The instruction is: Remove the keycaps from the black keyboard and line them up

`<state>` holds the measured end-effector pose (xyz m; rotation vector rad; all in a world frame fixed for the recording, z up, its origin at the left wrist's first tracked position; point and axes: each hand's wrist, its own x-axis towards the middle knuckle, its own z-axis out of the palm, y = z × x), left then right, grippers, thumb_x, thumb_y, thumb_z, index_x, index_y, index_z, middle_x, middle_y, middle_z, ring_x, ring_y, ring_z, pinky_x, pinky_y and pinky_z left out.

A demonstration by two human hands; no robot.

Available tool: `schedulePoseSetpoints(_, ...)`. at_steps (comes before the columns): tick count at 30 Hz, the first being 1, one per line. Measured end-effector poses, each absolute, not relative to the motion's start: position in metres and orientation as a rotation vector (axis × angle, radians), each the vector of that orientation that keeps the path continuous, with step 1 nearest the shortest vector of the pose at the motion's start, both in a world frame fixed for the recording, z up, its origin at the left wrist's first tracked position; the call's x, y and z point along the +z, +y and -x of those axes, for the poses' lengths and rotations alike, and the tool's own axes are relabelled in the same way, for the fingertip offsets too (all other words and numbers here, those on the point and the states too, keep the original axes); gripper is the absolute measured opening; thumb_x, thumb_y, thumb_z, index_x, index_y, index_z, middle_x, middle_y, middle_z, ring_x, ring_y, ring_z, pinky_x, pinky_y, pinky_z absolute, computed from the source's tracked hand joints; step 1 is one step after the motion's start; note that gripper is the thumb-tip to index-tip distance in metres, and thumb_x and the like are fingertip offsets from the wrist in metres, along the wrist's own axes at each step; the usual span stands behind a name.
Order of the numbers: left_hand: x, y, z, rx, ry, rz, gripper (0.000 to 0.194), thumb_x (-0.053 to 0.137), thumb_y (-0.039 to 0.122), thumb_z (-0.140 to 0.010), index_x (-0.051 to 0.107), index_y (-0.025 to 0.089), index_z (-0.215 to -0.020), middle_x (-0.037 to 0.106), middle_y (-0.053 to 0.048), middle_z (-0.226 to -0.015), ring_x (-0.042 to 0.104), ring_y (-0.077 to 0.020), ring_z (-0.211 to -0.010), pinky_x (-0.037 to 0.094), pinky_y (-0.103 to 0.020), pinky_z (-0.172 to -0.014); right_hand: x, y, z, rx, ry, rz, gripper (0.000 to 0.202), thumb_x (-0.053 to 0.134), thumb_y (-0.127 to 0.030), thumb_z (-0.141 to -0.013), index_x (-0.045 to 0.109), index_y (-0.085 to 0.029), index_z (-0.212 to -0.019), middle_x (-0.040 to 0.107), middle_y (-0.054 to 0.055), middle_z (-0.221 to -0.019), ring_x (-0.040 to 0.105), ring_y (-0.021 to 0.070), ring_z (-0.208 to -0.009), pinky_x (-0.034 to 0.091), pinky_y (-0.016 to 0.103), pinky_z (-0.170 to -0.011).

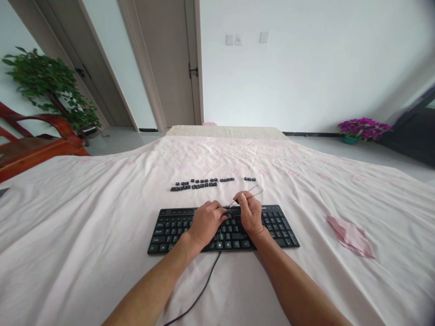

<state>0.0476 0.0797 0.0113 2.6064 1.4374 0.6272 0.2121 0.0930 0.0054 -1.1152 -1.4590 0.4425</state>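
Observation:
A black keyboard (234,244) lies on the cloth in front of me, with some keycaps gone from its upper rows. My right hand (250,213) is closed round a thin wire keycap puller (257,189), whose loops stick out above the fist. The puller's other end points down left to the keyboard's top rows. There my left hand (207,222) rests over the keys, fingers curled together close to the wire tips; what they pinch is hidden. Beyond the keyboard, several loose black keycaps (204,185) lie in two rough rows.
A pale pink flowered cloth (102,217) covers the surface. Right of the keyboard lies a crumpled pink cloth (351,236). The keyboard's black cable (204,287) runs toward me. A wooden chair (50,136) stands at the left, a flowerpot (350,139) at the far right.

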Motion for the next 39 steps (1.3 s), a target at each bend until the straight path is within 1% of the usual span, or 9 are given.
schedulePoseSetpoints(4,0.012,0.087,-0.040,0.587,1.311,-2.607,0.019,0.066,0.021,-0.083,0.070,0.024,-0.102,0.067,-0.002,-0.096,0.060,-0.0176,-0.094,0.050,-0.030,-0.087,0.007,0.092,-0.212,0.451,-1.457,1.099,0.034,0.041,-0.034,-0.097,0.061,-0.018,-0.075,0.062,0.002,-0.071,0.058,0.0163,-0.070,0.043,0.028,-0.067)
schedulePoseSetpoints(7,0.014,0.088,-0.038,0.567,1.263,-2.621,0.017,0.065,0.019,-0.084,0.070,0.022,-0.099,0.067,-0.003,-0.096,0.061,-0.0181,-0.095,0.050,-0.031,-0.087,0.008,0.092,-0.212,0.461,-1.446,1.092,0.033,0.041,-0.034,-0.097,0.061,-0.018,-0.076,0.061,0.002,-0.071,0.058,0.0162,-0.070,0.043,0.028,-0.067)
schedulePoseSetpoints(9,0.017,0.090,-0.038,0.600,1.259,-2.595,0.014,0.065,0.020,-0.084,0.069,0.022,-0.097,0.067,-0.003,-0.095,0.061,-0.0178,-0.093,0.050,-0.029,-0.084,0.009,0.091,-0.213,0.459,-1.427,1.105,0.033,0.042,-0.034,-0.097,0.062,-0.018,-0.075,0.061,0.002,-0.071,0.057,0.0162,-0.069,0.043,0.028,-0.067)
schedulePoseSetpoints(12,0.024,0.102,-0.036,0.741,1.331,-2.485,0.014,0.064,0.024,-0.085,0.068,0.024,-0.098,0.067,0.000,-0.097,0.062,-0.0159,-0.092,0.049,-0.026,-0.080,0.009,0.092,-0.214,0.458,-1.389,1.133,0.034,0.042,-0.036,-0.096,0.062,-0.018,-0.075,0.061,0.002,-0.070,0.056,0.0165,-0.069,0.043,0.028,-0.067)
schedulePoseSetpoints(16,0.031,0.137,-0.033,0.871,1.507,-2.393,0.016,0.063,0.026,-0.086,0.069,0.025,-0.100,0.066,0.000,-0.102,0.062,-0.0152,-0.094,0.047,-0.025,-0.082,0.006,0.095,-0.215,0.507,-1.294,1.146,0.034,0.043,-0.038,-0.096,0.062,-0.018,-0.076,0.060,0.002,-0.069,0.055,0.0162,-0.067,0.041,0.028,-0.062)
schedulePoseSetpoints(20,0.031,0.171,-0.041,0.795,1.596,-2.466,0.017,0.064,0.027,-0.085,0.071,0.024,-0.100,0.062,-0.002,-0.105,0.060,-0.0160,-0.095,0.046,-0.026,-0.084,0.003,0.098,-0.216,0.534,-1.214,1.170,0.035,0.043,-0.039,-0.095,0.062,-0.018,-0.076,0.060,0.001,-0.068,0.054,0.0155,-0.065,0.039,0.027,-0.058)
schedulePoseSetpoints(25,0.022,0.193,-0.063,0.653,1.660,-2.600,0.015,0.065,0.026,-0.083,0.072,0.022,-0.095,0.060,-0.004,-0.105,0.054,-0.0195,-0.097,0.043,-0.031,-0.087,0.005,0.097,-0.216,0.519,-1.211,1.167,0.036,0.043,-0.040,-0.095,0.062,-0.017,-0.075,0.058,0.001,-0.066,0.053,0.0146,-0.062,0.038,0.027,-0.057)
schedulePoseSetpoints(32,0.005,0.203,-0.073,0.499,1.707,-2.665,0.014,0.066,0.027,-0.081,0.074,0.022,-0.092,0.057,-0.007,-0.101,0.049,-0.0236,-0.098,0.040,-0.037,-0.085,0.006,0.096,-0.216,0.513,-1.232,1.168,0.035,0.043,-0.039,-0.096,0.062,-0.018,-0.075,0.059,0.001,-0.067,0.054,0.0150,-0.063,0.039,0.027,-0.059)
schedulePoseSetpoints(39,0.001,0.204,-0.074,0.449,1.757,-2.671,0.014,0.067,0.029,-0.081,0.074,0.024,-0.091,0.057,-0.008,-0.102,0.046,-0.0241,-0.100,0.038,-0.037,-0.086,0.006,0.096,-0.216,0.508,-1.255,1.157,0.034,0.043,-0.038,-0.095,0.062,-0.018,-0.075,0.060,0.001,-0.067,0.055,0.0154,-0.064,0.040,0.027,-0.060)
